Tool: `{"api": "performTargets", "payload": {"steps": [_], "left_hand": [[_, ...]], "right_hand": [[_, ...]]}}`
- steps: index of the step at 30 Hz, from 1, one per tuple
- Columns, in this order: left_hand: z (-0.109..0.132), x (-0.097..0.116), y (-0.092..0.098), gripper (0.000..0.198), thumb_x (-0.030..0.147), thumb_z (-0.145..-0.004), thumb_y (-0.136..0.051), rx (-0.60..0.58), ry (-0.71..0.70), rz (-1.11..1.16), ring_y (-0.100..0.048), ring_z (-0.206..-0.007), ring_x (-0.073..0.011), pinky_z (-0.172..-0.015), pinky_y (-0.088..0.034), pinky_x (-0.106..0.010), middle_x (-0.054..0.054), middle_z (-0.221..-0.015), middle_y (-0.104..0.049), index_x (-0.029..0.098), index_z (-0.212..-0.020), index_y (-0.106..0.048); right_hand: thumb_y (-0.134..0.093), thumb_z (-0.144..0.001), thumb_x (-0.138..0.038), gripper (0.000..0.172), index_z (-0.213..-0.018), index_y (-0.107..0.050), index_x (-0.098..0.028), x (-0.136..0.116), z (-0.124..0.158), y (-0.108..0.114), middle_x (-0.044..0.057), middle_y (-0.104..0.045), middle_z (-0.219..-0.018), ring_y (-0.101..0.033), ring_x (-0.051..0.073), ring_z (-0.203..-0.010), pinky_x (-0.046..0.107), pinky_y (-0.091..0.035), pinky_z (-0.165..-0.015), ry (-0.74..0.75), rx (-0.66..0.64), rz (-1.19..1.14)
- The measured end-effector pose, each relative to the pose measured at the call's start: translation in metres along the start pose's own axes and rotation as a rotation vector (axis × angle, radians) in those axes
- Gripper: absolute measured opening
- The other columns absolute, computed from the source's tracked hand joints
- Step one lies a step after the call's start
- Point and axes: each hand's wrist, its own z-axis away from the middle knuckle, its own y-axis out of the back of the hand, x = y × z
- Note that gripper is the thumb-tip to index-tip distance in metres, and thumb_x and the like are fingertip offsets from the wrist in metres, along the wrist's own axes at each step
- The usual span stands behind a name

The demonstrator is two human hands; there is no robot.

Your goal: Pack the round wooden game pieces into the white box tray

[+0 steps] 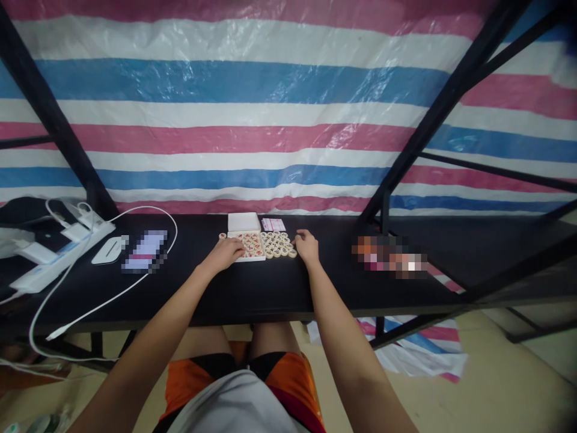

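A white cardboard box (251, 259) lies on the black table, holding rows of round Chinese chess pieces with red characters (253, 243). My left hand (228, 251) reaches over the box's left side, fingers stretched and resting on the red pieces; no piece shows in its grip. Directly right of the box, a flat group of black-marked chess pieces (277, 244) lies in rows. At that group's right edge is my right hand (308, 246), thumb and index finger apart, fingertips beside the outermost pieces. One loose piece (222, 236) sits behind my left hand.
The white box lid (242, 222) and a pink-and-white printed card (273, 224) lie behind the pieces. To the left are a phone (146, 249), a white device (108, 250), a power strip (58, 255) and cables. Blurred items (390, 255) lie right. Black frame posts (424, 129) flank the table.
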Motion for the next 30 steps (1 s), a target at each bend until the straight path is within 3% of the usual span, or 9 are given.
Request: {"api": "performTargets", "payload": {"steps": [10, 16, 19, 23, 26, 30], "left_hand": [[0.002, -0.003, -0.002, 0.031, 0.039, -0.093, -0.044, -0.006, -0.029, 0.022, -0.059, -0.095, -0.0195, -0.09, -0.039, -0.033, -0.005, -0.104, -0.063, 0.023, -0.096, -0.071], [0.0, 0.0, -0.001, 0.029, 0.036, -0.091, -0.048, 0.161, 0.014, 0.079, -0.058, -0.095, -0.0191, -0.09, -0.043, -0.032, -0.008, -0.102, -0.059, 0.018, -0.095, -0.069], [0.003, -0.01, 0.007, 0.028, 0.036, -0.09, -0.047, 0.287, 0.128, 0.107, -0.058, -0.095, -0.0188, -0.091, -0.044, -0.031, -0.007, -0.102, -0.057, 0.018, -0.098, -0.068], [0.013, -0.036, 0.017, 0.025, 0.03, -0.087, -0.05, 0.397, 0.432, 0.034, -0.059, -0.093, -0.0202, -0.092, -0.045, -0.033, -0.008, -0.099, -0.057, 0.018, -0.101, -0.067], [0.02, -0.053, 0.017, 0.027, 0.029, -0.087, -0.049, 0.32, 0.588, -0.024, -0.06, -0.091, -0.0225, -0.088, -0.047, -0.035, -0.01, -0.097, -0.058, 0.017, -0.101, -0.068], [0.021, -0.06, 0.012, 0.031, 0.022, -0.088, -0.041, 0.211, 0.59, -0.042, -0.061, -0.098, -0.0242, -0.092, -0.045, -0.036, -0.012, -0.106, -0.061, 0.017, -0.101, -0.069]], "right_hand": [[-0.044, -0.079, -0.022, 0.036, -0.112, -0.06, -0.021, 0.001, -0.001, -0.001, 0.0, -0.071, -0.075, -0.064, 0.019, -0.083, 0.028, -0.044, -0.08, 0.003, 0.004, 0.0], [-0.044, -0.079, -0.022, 0.037, -0.112, -0.06, -0.021, 0.001, 0.0, 0.0, 0.0, -0.071, -0.075, -0.064, 0.019, -0.084, 0.028, -0.044, -0.081, 0.004, 0.004, 0.007], [-0.044, -0.079, -0.022, 0.037, -0.112, -0.06, -0.021, -0.001, 0.001, 0.001, 0.001, -0.071, -0.075, -0.064, 0.019, -0.084, 0.028, -0.044, -0.081, 0.003, 0.008, 0.005], [-0.044, -0.078, -0.022, 0.037, -0.111, -0.061, -0.021, -0.002, 0.002, 0.002, 0.001, -0.072, -0.076, -0.064, 0.02, -0.087, 0.029, -0.043, -0.082, 0.003, 0.003, 0.011], [-0.044, -0.078, -0.022, 0.037, -0.111, -0.061, -0.021, -0.001, 0.002, 0.002, 0.001, -0.072, -0.076, -0.064, 0.02, -0.084, 0.029, -0.044, -0.081, 0.009, 0.001, 0.004], [-0.044, -0.078, -0.023, 0.037, -0.111, -0.06, -0.021, 0.001, 0.0, 0.0, 0.001, -0.072, -0.076, -0.064, 0.019, -0.084, 0.028, -0.044, -0.08, 0.011, 0.002, 0.001]]}}
